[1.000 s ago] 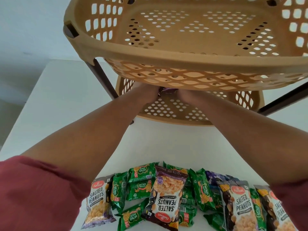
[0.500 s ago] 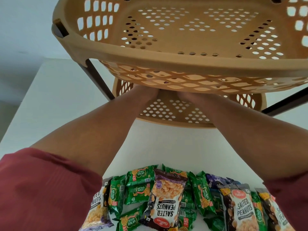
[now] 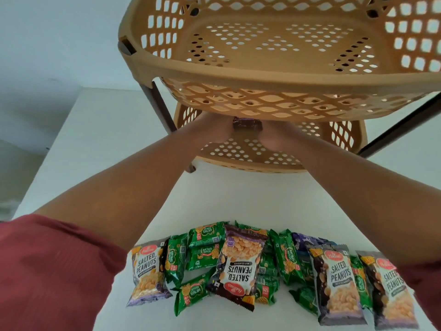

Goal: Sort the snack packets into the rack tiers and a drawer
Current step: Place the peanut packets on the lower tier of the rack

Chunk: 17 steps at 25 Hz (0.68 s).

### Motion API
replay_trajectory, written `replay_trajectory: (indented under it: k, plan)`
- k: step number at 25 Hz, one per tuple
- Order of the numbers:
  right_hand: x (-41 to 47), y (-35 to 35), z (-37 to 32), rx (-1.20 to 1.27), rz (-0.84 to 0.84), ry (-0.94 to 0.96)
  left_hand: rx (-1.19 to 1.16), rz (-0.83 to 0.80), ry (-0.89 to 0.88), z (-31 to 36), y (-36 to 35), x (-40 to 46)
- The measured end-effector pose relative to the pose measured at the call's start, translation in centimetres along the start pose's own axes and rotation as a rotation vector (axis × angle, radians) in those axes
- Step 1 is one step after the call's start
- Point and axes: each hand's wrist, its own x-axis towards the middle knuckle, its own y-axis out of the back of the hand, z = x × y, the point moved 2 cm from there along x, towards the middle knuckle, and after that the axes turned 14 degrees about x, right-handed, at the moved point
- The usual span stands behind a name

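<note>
Head view: at frame centre, left hand (image 3: pixel 214 132) and right hand (image 3: pixel 274 137) hold a dark purple snack packet (image 3: pixel 247 123) between them over the tan perforated lower rack tier (image 3: pixel 250 151); finger positions hidden. It could snag on the tier above.

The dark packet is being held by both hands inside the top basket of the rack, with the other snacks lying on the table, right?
Not quite. The head view shows both hands, left hand and right hand, holding the dark packet under the top basket, over the lower tier. The other snacks do lie on the table.
</note>
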Motion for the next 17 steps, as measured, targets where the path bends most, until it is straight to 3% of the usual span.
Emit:
replay_trajectory:
  k: [4, 7, 13, 17]
  plan:
    - [-5.4, 1.2, -1.7, 0.065, 0.136, 0.297, -0.277, 0.428, -0.235, 0.6, 3.0, -7.5]
    - [-10.6, 1.1, -2.1, 0.059, 0.16, 0.409, -0.435, 0.509, -0.253, 0.5, 3.2, -13.4]
    - [-20.0, -2.5, -1.1, 0.164, 0.092, 0.38, -0.568, 0.215, -0.023, 1.8, -2.9, -22.5]
    - [-23.6, -5.2, 0.3, 0.244, -0.045, 0.248, -0.708, -0.017, 0.142, 3.2, -7.8, -26.6]
